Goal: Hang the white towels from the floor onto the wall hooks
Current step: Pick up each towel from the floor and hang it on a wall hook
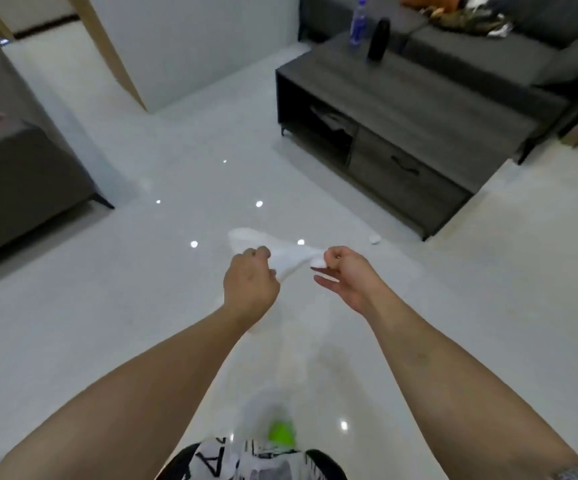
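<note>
Fingers of the left hand [250, 282] are curling round one end of a white towel [282, 252]; thumb and forefinger of the right hand [344, 277] are pinching the other end, the remaining fingers lying loosely extended. Towel is hanging stretched between both hands, above the glossy white floor [142, 306]. Grey coffee table [401, 109] is standing beyond, carrying a clear bottle [358, 24] and a black bottle [378, 39].

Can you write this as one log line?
left hand: grips white towel | right hand: pinches its other end | hooks: unseen
</note>
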